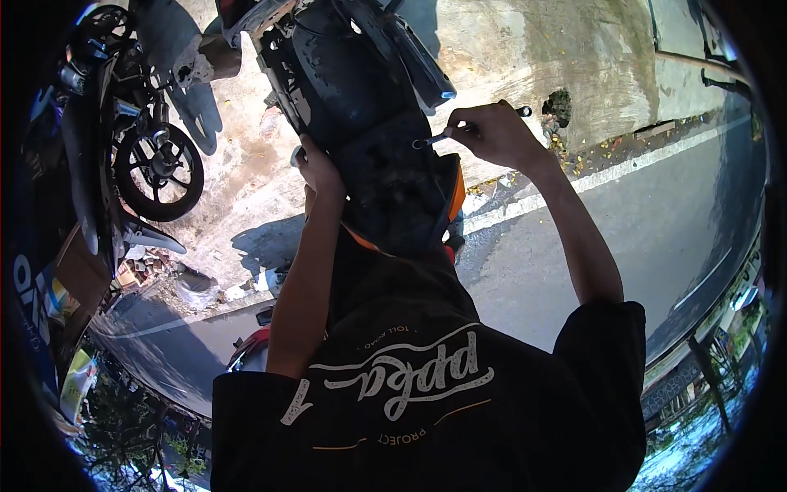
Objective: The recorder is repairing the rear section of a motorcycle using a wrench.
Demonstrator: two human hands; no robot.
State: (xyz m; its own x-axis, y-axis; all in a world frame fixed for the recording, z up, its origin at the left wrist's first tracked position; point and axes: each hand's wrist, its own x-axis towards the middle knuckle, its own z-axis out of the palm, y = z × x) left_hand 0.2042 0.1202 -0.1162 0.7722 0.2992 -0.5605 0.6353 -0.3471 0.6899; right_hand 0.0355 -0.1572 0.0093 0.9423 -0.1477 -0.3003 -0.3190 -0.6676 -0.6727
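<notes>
A black motorbike body [361, 90], orange along its lower right edge, lies beneath me with its upper shell exposed. My left hand [321, 174] is closed on its left edge; a small pale piece shows beside the thumb, too small to name. My right hand [496, 135] grips a silver wrench [434, 139], whose ring end hovers over or rests on the dark panel near the right edge; I cannot tell whether it touches. The wrench's middle is hidden by my fingers, and a dark end sticks out at the right.
A second motorbike [160, 164] stands at the left with its front wheel showing. Rubble [139, 271] lies below it on the stained concrete [590, 49]. A grey road with a white line [623, 168] runs along the right. Dry leaves [586, 164] lie along the pavement's edge.
</notes>
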